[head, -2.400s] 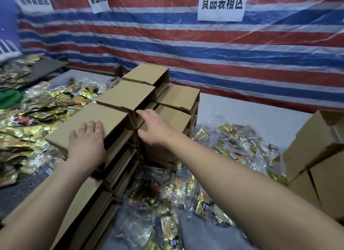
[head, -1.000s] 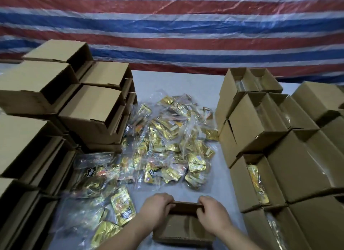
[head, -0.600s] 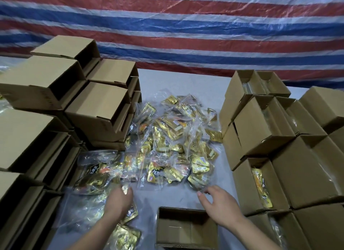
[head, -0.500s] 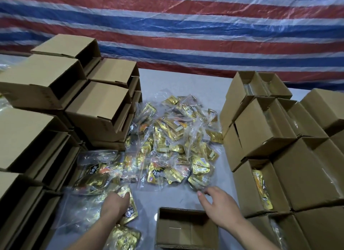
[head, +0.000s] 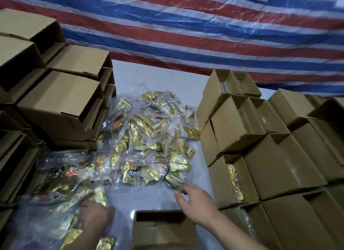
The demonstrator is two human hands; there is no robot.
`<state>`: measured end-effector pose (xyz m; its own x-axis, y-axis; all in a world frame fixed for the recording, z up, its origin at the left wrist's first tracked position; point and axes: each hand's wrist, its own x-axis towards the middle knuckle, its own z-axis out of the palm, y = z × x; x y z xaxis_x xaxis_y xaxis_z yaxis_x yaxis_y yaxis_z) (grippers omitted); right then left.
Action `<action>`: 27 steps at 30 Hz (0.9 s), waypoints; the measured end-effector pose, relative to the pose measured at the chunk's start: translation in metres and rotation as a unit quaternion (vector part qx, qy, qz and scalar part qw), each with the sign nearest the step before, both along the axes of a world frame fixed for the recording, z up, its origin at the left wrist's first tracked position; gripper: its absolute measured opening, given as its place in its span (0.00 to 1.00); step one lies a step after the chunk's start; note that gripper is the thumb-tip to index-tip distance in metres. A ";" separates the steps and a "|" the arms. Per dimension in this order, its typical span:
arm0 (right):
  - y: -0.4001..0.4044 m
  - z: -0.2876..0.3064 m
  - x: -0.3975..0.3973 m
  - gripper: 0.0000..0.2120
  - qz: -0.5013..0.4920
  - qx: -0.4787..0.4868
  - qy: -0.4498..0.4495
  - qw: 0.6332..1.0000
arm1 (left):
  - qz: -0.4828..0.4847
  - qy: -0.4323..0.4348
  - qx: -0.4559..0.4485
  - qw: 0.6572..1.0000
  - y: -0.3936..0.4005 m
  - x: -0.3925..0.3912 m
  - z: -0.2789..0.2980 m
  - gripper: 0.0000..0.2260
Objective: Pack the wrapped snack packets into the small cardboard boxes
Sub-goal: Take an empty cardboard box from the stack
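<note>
A pile of gold snack packets in clear wrap (head: 149,143) covers the middle of the grey table (head: 158,78). A small open cardboard box (head: 163,229) stands empty at the near edge, between my hands. My left hand (head: 96,216) is down on the near-left packets, its fingers curled round a blurred gold snack packet (head: 98,195). My right hand (head: 197,203) hovers just beyond the box's right corner, fingers relaxed and spread, holding nothing. Its fingertips are close to the nearest packet (head: 176,179) of the pile.
Stacks of empty cardboard boxes (head: 61,102) lying on their sides line the left. Open boxes (head: 240,119) crowd the right, and one of them (head: 234,182) shows a gold packet inside. A red, white and blue striped tarp (head: 186,30) hangs behind.
Both hands let go of the box and reached out. The left hand went down to the near-left packets, and the right moved forward towards the pile's near edge.
</note>
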<state>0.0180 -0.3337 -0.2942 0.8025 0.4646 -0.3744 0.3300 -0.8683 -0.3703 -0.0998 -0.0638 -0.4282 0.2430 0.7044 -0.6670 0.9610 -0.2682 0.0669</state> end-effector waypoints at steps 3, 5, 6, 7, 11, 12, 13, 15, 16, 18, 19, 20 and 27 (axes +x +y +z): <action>0.005 0.001 0.005 0.19 -0.032 0.032 0.010 0.999 | 0.062 -0.101 -0.058 0.991 -0.005 -0.005 0.031 0.34; 0.015 0.001 0.007 0.20 -0.063 0.065 0.022 0.996 | 0.121 -0.210 -0.090 0.966 -0.013 -0.008 0.056 0.26; 0.022 0.002 0.007 0.20 -0.083 0.090 0.033 0.992 | 0.136 -0.265 -0.103 0.949 -0.018 -0.010 0.070 0.24; 0.030 0.005 0.007 0.20 -0.105 0.122 0.051 0.986 | 0.134 -0.316 -0.110 0.933 -0.024 -0.010 0.086 0.24; 0.071 0.033 0.006 0.10 -0.192 0.295 0.197 0.915 | 0.049 -0.463 -0.138 0.874 -0.040 0.008 0.148 0.24; 0.081 0.042 0.006 0.12 -0.208 0.346 0.264 0.876 | 0.016 -0.490 -0.144 0.859 -0.043 0.015 0.163 0.24; 0.090 0.051 0.006 0.18 -0.219 0.391 0.332 0.830 | -0.018 -0.511 -0.151 0.846 -0.047 0.022 0.179 0.23; 0.101 0.067 0.007 0.27 -0.226 0.447 0.421 0.756 | -0.072 -0.536 -0.169 0.824 -0.060 0.037 0.205 0.24; 0.103 0.075 0.009 0.27 -0.232 0.470 0.443 0.728 | -0.097 -0.543 -0.169 0.817 -0.067 0.043 0.215 0.25; 0.101 0.086 0.015 0.21 -0.243 0.508 0.464 0.683 | -0.156 -0.538 -0.142 0.816 -0.079 0.054 0.227 0.31; 0.097 0.090 0.018 0.19 -0.245 0.524 0.464 0.671 | -0.195 -0.524 -0.122 0.820 -0.083 0.060 0.229 0.34; 0.092 0.092 0.022 0.18 -0.248 0.535 0.460 0.664 | -0.232 -0.505 -0.114 0.823 -0.086 0.064 0.232 0.36; 0.044 0.084 0.042 0.27 -0.282 0.554 0.448 0.643 | -0.355 -0.411 -0.123 0.831 -0.081 0.076 0.256 0.39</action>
<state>0.0599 -0.2900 -0.2098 0.6526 0.5747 -0.4938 -0.6984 0.2034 -0.6862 -0.0237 -0.1446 -0.1724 0.9833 0.0566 -0.1728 0.1695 -0.6294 0.7584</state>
